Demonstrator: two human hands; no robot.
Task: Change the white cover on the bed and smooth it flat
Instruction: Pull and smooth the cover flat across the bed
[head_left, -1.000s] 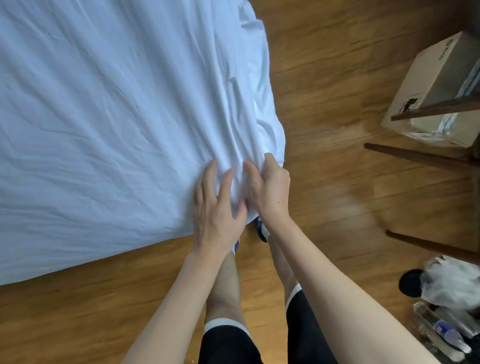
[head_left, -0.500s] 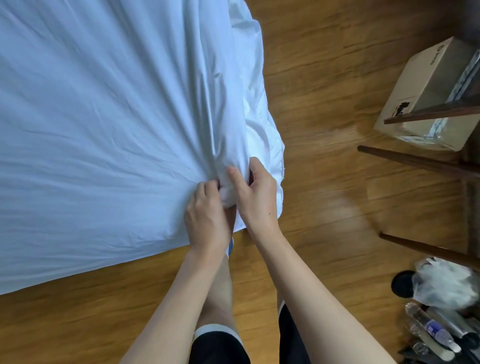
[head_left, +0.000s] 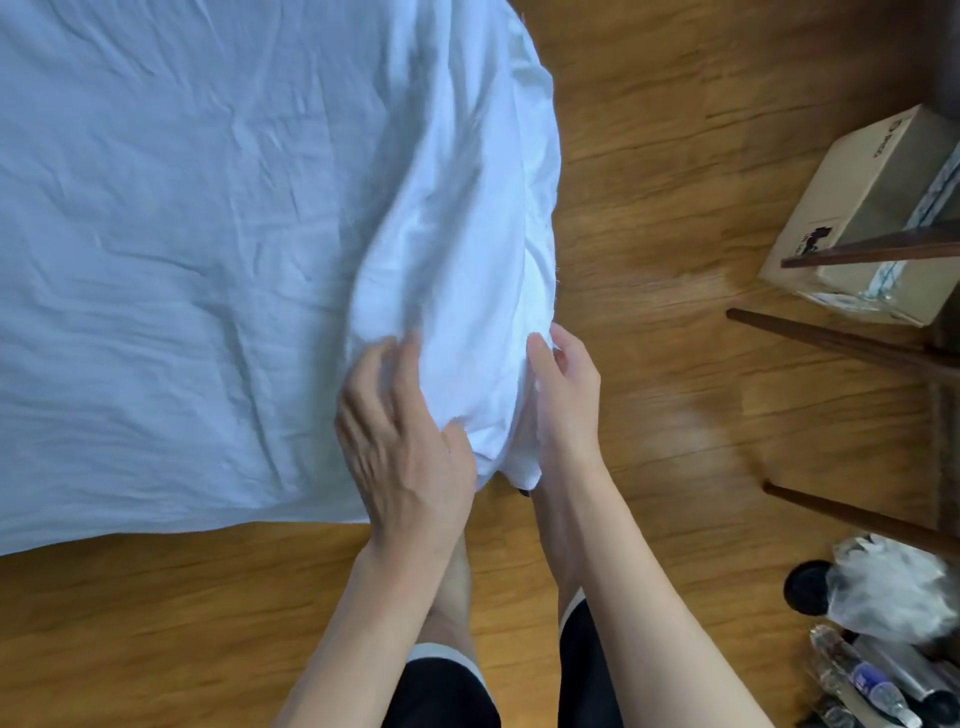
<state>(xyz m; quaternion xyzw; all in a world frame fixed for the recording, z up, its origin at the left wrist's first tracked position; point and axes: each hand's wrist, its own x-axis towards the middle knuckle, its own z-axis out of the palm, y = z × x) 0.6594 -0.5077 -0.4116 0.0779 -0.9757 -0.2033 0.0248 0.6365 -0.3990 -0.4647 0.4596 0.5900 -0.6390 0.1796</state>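
Note:
The white cover (head_left: 182, 234) lies creased over the bed, filling the upper left of the view. Its near right corner (head_left: 467, 322) is bunched into a raised bulge that hangs over the bed's edge. My left hand (head_left: 400, 441) lies against the left side of that bulge with straight, spread fingers on the cloth and the thumb pressed into the fold. My right hand (head_left: 566, 395) grips the right side of the corner, thumb and curled fingers closed round the cloth. Motion blurs both hands slightly.
Wooden floor (head_left: 649, 182) runs along the bed's near and right sides, and my legs stand at the corner. A cardboard box (head_left: 878, 208) sits under dark wooden furniture legs (head_left: 831, 343) on the right. A plastic bag (head_left: 883, 587) and bottles (head_left: 872, 686) lie at bottom right.
Both hands went from flat on the corner to pinching it. Now the corner is drawn up into a bigger bulge, my left fingers have spread straight again, and my hands have moved apart.

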